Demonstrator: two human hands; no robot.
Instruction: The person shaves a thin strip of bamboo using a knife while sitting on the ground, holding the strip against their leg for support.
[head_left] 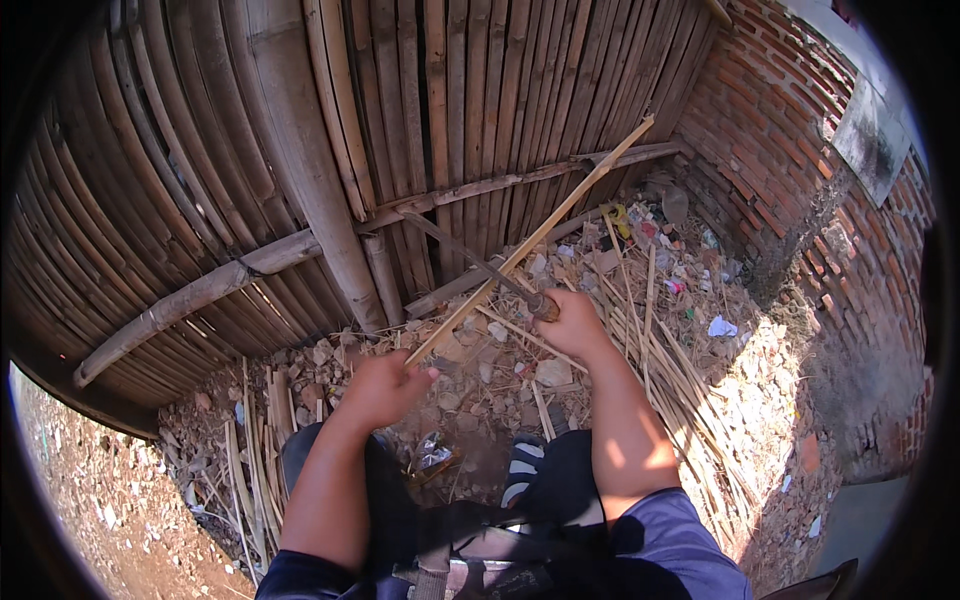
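Note:
My left hand (380,392) is closed around the near end of a long, pale bamboo strip (580,198). The strip slants up and away to the right, its far end close to the corner of the walls. In my right hand (577,327) is the handle of a machete (455,246), with fingers wrapped around the grip. Its long dark blade points up and to the left. Blade and strip cross just ahead of the right hand; whether the edge touches the bamboo I cannot tell.
A slatted bamboo wall (470,110) with a thick post (305,150) and a crossbar (200,295) rises in front. A brick wall (770,110) closes the right side. Split bamboo strips (690,420) lie right, more strips (262,450) left, over rubble and litter (553,373).

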